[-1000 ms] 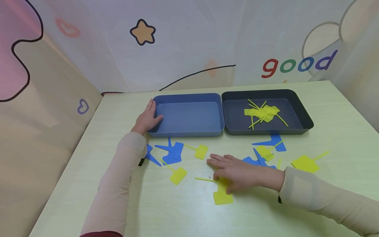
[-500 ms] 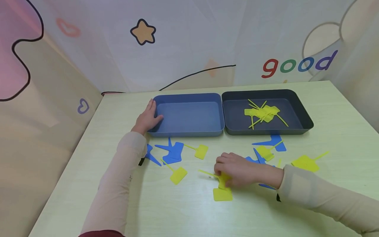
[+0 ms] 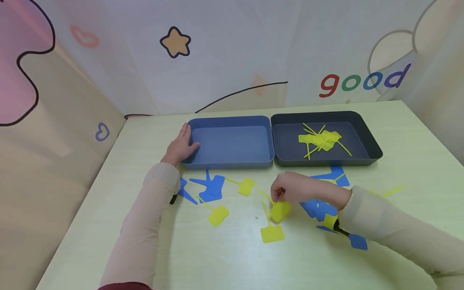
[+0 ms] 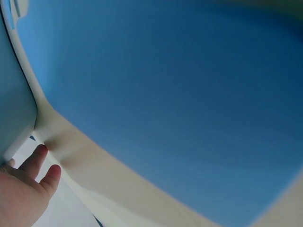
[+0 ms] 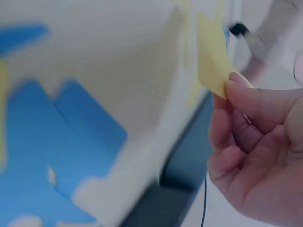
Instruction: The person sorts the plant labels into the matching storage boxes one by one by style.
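Observation:
My right hand [image 3: 295, 187] pinches a yellow plant label [image 3: 280, 211] by its edge between thumb and finger, raised off the table. Up close in the right wrist view, the same yellow label [image 5: 212, 56] looks slightly bent at the fingertips. Just below it on the table lies another yellow plant label [image 3: 272, 233]. My left hand [image 3: 179, 147] rests on the left rim of the blue tray [image 3: 232, 165], its fingers extended and the thumb over the inside. Blue plant labels [image 3: 319, 209] lie under and beside my right forearm.
A dark tray [image 3: 290, 159] holding a heap of yellow labels [image 3: 320, 140] stands against the blue tray's right side. More blue labels [image 3: 213, 187] and a yellow label [image 3: 218, 215] lie in front of the blue tray. A printed cloth [image 3: 232, 52] rises behind the table.
My right hand has closed its fingers on a yellow label and lifted it away from the one below, moving slightly up and right. The left hand stays at the blue tray.

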The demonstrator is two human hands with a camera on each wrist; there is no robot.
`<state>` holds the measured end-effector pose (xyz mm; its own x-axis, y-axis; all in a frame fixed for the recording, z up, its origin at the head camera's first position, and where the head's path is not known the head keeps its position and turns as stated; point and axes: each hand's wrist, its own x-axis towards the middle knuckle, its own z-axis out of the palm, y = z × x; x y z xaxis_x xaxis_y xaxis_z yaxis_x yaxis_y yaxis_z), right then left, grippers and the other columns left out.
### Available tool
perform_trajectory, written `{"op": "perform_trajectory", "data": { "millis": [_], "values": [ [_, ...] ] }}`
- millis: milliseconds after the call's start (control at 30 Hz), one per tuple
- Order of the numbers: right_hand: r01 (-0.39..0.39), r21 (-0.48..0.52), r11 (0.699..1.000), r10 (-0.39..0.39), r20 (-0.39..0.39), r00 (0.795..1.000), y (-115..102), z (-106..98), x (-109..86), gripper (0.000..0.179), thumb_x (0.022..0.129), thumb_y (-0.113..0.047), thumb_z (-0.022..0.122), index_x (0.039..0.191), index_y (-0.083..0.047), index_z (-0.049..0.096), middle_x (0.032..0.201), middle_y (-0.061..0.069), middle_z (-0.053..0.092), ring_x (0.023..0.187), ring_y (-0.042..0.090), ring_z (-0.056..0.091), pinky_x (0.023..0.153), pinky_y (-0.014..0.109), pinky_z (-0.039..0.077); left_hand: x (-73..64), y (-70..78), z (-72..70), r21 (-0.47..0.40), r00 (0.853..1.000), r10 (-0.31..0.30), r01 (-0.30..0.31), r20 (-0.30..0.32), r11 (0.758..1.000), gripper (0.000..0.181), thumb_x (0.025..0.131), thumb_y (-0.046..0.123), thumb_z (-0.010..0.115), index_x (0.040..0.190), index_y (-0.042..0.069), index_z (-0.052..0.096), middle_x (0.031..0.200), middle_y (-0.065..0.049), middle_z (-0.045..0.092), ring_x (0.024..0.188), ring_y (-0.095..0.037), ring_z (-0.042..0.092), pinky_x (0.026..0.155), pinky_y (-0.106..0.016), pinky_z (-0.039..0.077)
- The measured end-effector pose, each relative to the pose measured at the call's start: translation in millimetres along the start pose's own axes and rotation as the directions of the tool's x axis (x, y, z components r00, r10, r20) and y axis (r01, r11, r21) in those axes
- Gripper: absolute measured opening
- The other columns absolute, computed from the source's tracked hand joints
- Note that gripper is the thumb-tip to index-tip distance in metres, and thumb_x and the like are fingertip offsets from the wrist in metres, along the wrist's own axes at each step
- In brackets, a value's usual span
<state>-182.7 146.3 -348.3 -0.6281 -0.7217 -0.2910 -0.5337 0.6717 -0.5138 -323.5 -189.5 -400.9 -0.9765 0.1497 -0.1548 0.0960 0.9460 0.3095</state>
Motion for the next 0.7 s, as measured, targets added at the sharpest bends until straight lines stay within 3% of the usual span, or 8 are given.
{"op": "perform_trajectory", "data": {
  "millis": [100,200,333,467,567,700],
  "values": [
    [-0.012,0.111,0.994,0.016,-0.035,0.999,8,-17,0.5,0.016,0.079,0.004,0.056,0.077,-0.009,0.065,0.07,-0.003,0.058,0.064,0.01,0.046,0.061,0.021,0.043,-0.7,0.4,0.2,0.001,1.0,0.003,-0.003,-0.001,1.0,0.076,0.09,0.039,0.041,0.142,0.002,-0.002,0.149,-0.01,-0.01,0.137,-0.027,0.006,0.107,-0.044,0.021],
    [-0.04,0.244,0.969,0.062,-0.084,0.995,20,-35,0.3,0.013,0.081,0.003,0.056,0.086,-0.004,0.066,0.075,0.002,0.06,0.068,0.015,0.049,0.065,0.027,0.046,-1.4,1.2,-0.2,0.0,1.0,0.001,-0.001,0.001,1.0,0.076,0.09,0.038,0.042,0.141,0.002,-0.003,0.149,-0.01,-0.01,0.137,-0.027,0.006,0.107,-0.044,0.021],
    [-0.12,0.432,0.894,0.206,-0.159,0.965,42,-55,-0.1,0.015,0.083,-0.002,0.056,0.096,0.001,0.063,0.081,0.005,0.061,0.072,0.023,0.052,0.067,0.03,0.048,-1.9,1.1,-0.1,-0.001,1.0,-0.007,0.007,0.002,1.0,0.076,0.09,0.038,0.041,0.142,0.003,-0.003,0.149,-0.01,-0.01,0.137,-0.027,0.005,0.108,-0.044,0.02],
    [-0.143,0.652,0.745,0.374,-0.23,0.898,67,-68,-1.7,0.022,0.085,-0.008,0.057,0.103,0.005,0.059,0.08,0.003,0.061,0.072,0.022,0.055,0.067,0.025,0.05,-0.9,0.1,0.2,0.0,1.0,-0.007,0.007,0.001,1.0,0.076,0.09,0.039,0.041,0.142,0.003,-0.003,0.149,-0.01,-0.01,0.138,-0.026,0.003,0.108,-0.044,0.019],
    [-0.106,0.794,0.599,0.479,-0.249,0.842,84,-73,-3.4,0.022,0.085,-0.009,0.057,0.104,0.003,0.058,0.077,0.0,0.062,0.068,0.016,0.057,0.067,0.021,0.05,-0.5,-0.2,0.5,-0.008,1.0,-0.006,0.006,0.003,1.0,0.076,0.09,0.038,0.041,0.142,0.004,-0.003,0.149,-0.009,-0.011,0.138,-0.026,0.003,0.108,-0.045,0.019],
    [-0.06,0.904,0.423,0.585,-0.222,0.78,104,-73,-3.3,0.014,0.085,-0.01,0.056,0.097,-0.003,0.058,0.071,-0.003,0.063,0.063,0.01,0.06,0.064,0.017,0.051,-0.6,-0.8,0.7,-0.008,1.0,0.002,-0.002,0.0,1.0,0.076,0.09,0.038,0.041,0.142,0.003,-0.003,0.149,-0.01,-0.011,0.138,-0.026,0.004,0.107,-0.045,0.019]
  ]
}}
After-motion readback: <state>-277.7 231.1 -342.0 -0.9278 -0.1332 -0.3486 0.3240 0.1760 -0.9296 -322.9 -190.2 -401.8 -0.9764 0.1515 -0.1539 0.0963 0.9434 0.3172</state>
